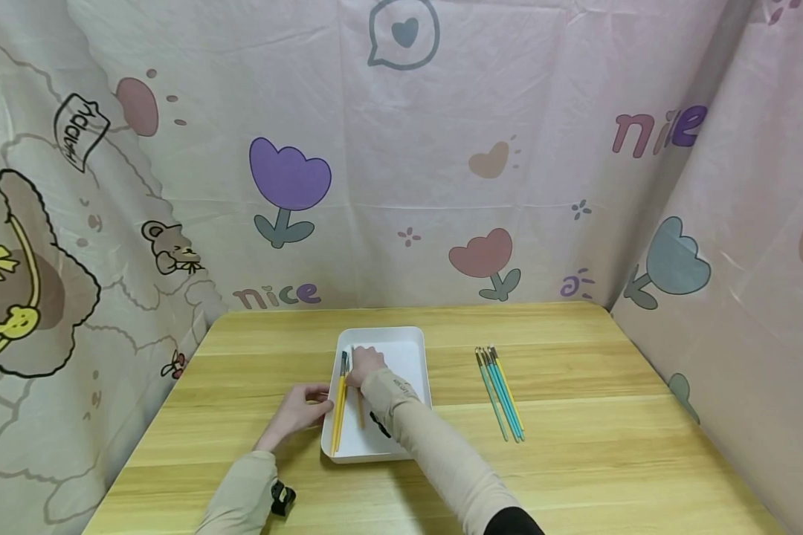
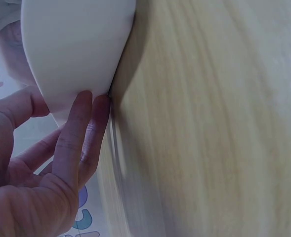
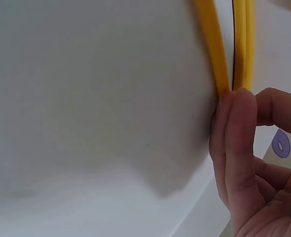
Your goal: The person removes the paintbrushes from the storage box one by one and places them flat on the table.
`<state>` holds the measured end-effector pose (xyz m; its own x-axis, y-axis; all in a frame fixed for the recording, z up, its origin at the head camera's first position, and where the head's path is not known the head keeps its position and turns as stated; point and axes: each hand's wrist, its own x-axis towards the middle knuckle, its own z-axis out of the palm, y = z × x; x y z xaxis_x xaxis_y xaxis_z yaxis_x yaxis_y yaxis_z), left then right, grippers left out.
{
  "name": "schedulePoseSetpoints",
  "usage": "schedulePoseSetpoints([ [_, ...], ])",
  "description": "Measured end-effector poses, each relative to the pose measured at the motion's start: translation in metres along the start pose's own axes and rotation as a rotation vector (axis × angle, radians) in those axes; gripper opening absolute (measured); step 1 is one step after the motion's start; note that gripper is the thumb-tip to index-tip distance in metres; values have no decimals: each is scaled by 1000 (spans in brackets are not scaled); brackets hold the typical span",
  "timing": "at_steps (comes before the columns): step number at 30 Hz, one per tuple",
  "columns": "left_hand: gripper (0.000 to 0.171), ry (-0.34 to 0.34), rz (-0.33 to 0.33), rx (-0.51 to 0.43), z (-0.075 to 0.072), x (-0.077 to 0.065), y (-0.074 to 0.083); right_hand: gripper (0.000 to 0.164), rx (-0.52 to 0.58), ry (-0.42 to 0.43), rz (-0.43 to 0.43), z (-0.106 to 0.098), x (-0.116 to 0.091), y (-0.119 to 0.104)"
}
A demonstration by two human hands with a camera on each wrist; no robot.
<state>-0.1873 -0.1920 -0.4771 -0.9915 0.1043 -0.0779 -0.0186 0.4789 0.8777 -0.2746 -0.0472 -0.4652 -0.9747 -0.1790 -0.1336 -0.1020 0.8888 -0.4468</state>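
A shallow white tray (image 1: 395,438) stands on the wooden table. My left hand (image 1: 299,409) holds its left side, fingertips on the outer wall and thumb at the rim, as the left wrist view also shows. Inside the tray my right hand (image 1: 366,365) pinches a yellow-handled paintbrush (image 3: 213,42) low over the tray floor; the fingers cover part of it. Along the tray's left wall lie yellow-handled paintbrushes (image 1: 339,412), close beside the held one. Whether the held brush touches the floor of the tray, I cannot tell.
Right of the tray, several paintbrushes (image 1: 502,394) with teal and yellow handles lie side by side on the table (image 1: 575,446). A printed cloth (image 1: 388,148) hangs behind the table and along both sides.
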Motion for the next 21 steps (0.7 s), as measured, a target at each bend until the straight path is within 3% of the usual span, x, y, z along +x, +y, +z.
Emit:
schedulePoseSetpoints([
  [12,39,6,-2,-15,1,2,-2,29,1,11,17,-7,-1,5],
  [21,38,27,2,-10,1,3,-3,23,81,-24,5,-16,-4,7],
])
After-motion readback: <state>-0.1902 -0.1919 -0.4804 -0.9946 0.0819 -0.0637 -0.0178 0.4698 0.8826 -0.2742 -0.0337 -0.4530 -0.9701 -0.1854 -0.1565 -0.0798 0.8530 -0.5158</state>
